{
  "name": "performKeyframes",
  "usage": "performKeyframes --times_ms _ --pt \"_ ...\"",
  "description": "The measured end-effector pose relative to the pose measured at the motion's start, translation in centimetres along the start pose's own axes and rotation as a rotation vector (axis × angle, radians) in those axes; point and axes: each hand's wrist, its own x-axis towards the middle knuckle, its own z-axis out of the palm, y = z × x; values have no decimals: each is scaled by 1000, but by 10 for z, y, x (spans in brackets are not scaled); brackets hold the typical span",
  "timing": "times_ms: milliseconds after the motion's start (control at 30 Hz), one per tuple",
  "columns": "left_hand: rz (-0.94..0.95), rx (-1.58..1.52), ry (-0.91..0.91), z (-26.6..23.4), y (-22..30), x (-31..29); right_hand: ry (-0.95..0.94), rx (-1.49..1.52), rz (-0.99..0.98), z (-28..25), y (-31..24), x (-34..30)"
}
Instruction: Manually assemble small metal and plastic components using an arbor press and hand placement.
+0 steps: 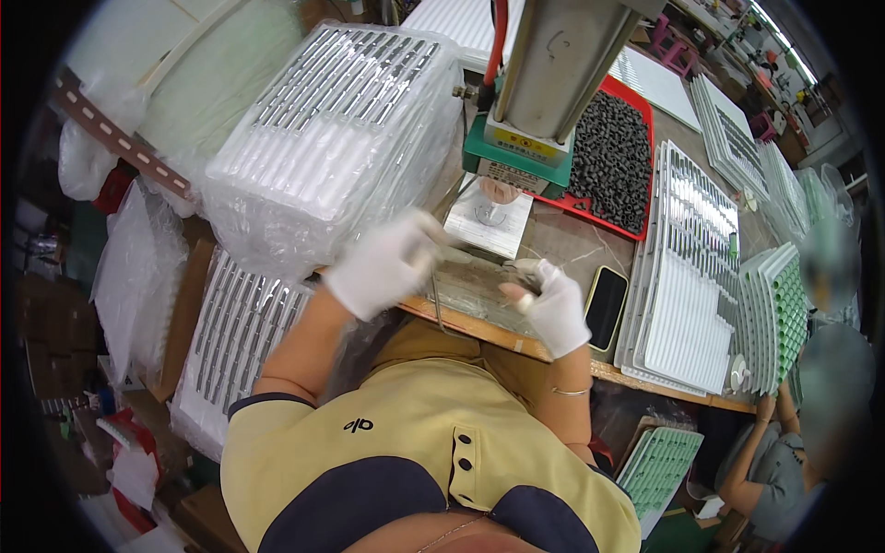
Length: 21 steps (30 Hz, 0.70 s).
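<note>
My left hand (pixel 392 263), in a white glove, is over the table edge just left of the press. Motion smears its fingers, so what they hold, if anything, cannot be made out. My right hand (pixel 553 309), gloved with bare fingertips, pinches something small and dark near the table's front edge; its kind is unclear. Between and beyond the hands lies a pale metal plate (pixel 502 232) under the bench press (pixel 525 152), which has a metal cylinder and a green block. Right of the press, a red tray (pixel 647 198) holds many small black pieces (pixel 608 157).
A phone (pixel 606 309) lies right of my right hand. White ribbed trays (pixel 678 323) with shiny metal tubes stand farther right. A plastic-wrapped tray stack (pixel 323 138) rises at the left. Green trays (pixel 784 304) sit near a co-worker's arm (pixel 765 442) at the far right.
</note>
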Motion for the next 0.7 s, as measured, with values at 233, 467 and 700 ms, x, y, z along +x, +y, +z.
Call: performKeyframes --times_ms 233,467,700 --pt "-352 763 309 -160 -116 78 284 -720 314 -85 65 33" --pt "-413 612 143 -197 -212 98 440 -983 486 -112 100 92" --pt "-232 -78 289 -130 -79 50 383 -1085 612 -117 122 120"
